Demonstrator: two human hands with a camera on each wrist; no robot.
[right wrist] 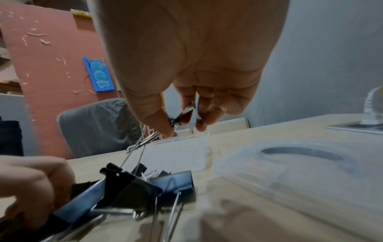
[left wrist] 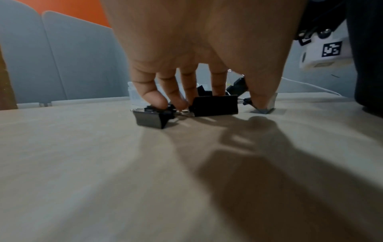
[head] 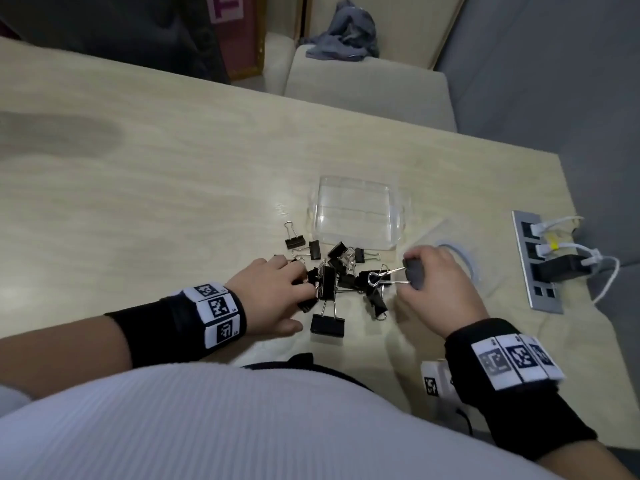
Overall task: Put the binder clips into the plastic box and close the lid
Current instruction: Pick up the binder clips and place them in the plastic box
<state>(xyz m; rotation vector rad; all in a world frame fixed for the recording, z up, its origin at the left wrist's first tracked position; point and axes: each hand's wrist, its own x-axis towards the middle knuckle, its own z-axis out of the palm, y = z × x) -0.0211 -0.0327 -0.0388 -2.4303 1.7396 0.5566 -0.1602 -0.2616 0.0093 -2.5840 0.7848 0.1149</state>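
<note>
A clear plastic box [head: 356, 209] stands open on the wooden table, seemingly with nothing in it. Its clear lid [head: 485, 271] lies flat to the right of it. Several black binder clips [head: 337, 268] lie in a loose pile just in front of the box. My left hand [head: 298, 285] reaches into the pile from the left. Its fingertips [left wrist: 157, 99] press down on the clips while the thumb stays apart on the table. My right hand [head: 410, 271] hovers over the lid and pinches one binder clip [head: 414, 273], whose wire handles point left. That clip [right wrist: 184, 114] hangs between thumb and fingers.
A metal power strip [head: 536, 265] with white cables and a black plug is set into the table at the right edge. A beige chair [head: 367, 88] with a grey cloth on it stands beyond the far edge. One clip [head: 327, 323] lies apart near my body.
</note>
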